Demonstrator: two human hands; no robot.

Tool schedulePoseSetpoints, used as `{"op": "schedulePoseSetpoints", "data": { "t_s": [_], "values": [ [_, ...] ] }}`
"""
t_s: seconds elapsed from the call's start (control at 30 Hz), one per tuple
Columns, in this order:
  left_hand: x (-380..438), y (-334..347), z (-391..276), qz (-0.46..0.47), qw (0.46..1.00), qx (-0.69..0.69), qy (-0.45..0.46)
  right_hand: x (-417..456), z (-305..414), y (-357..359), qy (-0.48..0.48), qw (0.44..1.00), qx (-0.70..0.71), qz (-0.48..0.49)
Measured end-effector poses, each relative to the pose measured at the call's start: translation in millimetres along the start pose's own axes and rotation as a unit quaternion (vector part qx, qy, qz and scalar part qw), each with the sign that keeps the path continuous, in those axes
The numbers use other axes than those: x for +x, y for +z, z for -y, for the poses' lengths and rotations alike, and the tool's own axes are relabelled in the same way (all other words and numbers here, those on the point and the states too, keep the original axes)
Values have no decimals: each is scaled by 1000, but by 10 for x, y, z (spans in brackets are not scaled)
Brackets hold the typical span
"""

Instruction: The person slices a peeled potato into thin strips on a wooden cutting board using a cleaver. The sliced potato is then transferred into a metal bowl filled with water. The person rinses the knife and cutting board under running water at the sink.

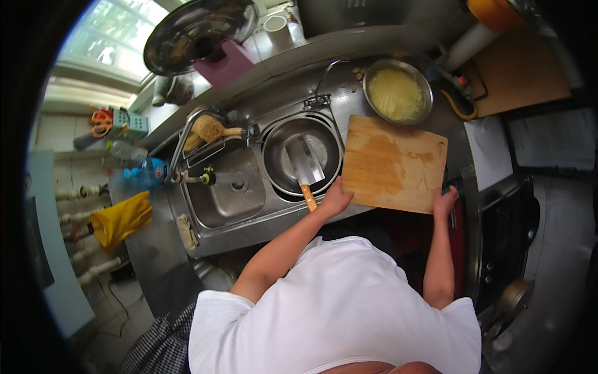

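A wooden cutting board (395, 163) with damp patches lies at the counter's front edge, to the right of the sink. My left hand (337, 198) grips its near left corner, and my right hand (444, 202) grips the near right corner. Left of the board, a metal pan (275, 161) rests over the right sink basin. A cleaver (306, 163) lies in this pan, its wooden handle sticking out over the rim beside my left wrist. Behind the board stands a steel bowl (430, 105) of pale yellow shreds in liquid.
At left are the sink basin (224, 201) with its faucet (180, 140), a blue-labelled bottle (156, 172) and yellow rubber gloves (121, 219). A folded cloth (187, 232) lies on the front edge. A stove (507, 229) stands at right. A large lid (187, 32) leans by the window.
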State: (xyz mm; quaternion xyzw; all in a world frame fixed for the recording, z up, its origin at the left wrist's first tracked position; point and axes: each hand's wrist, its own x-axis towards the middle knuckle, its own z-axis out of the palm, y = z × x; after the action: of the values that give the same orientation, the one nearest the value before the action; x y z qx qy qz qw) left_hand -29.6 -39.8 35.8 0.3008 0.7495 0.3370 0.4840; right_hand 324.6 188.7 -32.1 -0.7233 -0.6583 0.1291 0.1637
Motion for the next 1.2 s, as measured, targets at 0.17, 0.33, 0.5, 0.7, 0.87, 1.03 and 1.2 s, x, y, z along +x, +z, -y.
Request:
{"op": "schedulePoseSetpoints", "data": {
  "t_s": [0.17,0.33,0.5,0.7,0.87,1.03,1.2],
  "values": [
    [277,464,313,-102,991,71,-53,502,-656,185,20,951,138,275],
    [86,167,-146,-109,970,103,-193,34,-377,-233,45,922,291,253],
    [-344,-194,-147,3,986,-137,-94,-186,-239,-1233,69,882,350,308],
    [-1363,-997,415,64,896,-434,-74,-1125,934,-2116,108,789,467,385],
    [-2017,-1858,1232,-55,761,-643,-61,-1833,2033,-1719,126,689,507,503],
    [-2399,-1893,1557,-208,592,-774,87,-2845,3157,-1155,154,659,466,570],
    [-2332,-1561,1359,-257,601,-755,58,-3444,3753,-625,103,650,469,588]
  ]
}}
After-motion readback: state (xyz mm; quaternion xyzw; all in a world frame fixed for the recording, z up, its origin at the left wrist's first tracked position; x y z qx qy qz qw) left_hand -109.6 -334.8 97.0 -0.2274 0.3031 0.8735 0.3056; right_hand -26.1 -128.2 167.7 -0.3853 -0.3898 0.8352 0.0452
